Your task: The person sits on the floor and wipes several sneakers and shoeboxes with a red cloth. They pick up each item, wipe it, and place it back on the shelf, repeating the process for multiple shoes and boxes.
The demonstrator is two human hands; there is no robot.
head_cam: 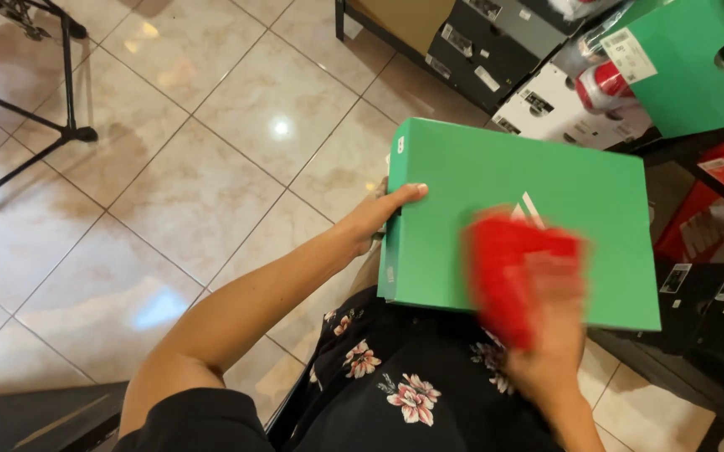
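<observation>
Green shoebox (496, 192) lies flat, long axis left-right, left hand (376, 216) gripping its end, right hand (546, 335) clutching red cloth (517, 268).

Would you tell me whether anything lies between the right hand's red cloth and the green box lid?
Nothing visible does. The right hand holds the blurred red cloth directly over the green box, whose lid is bare. The left hand grips the box's left edge, clear of the cloth.
</observation>
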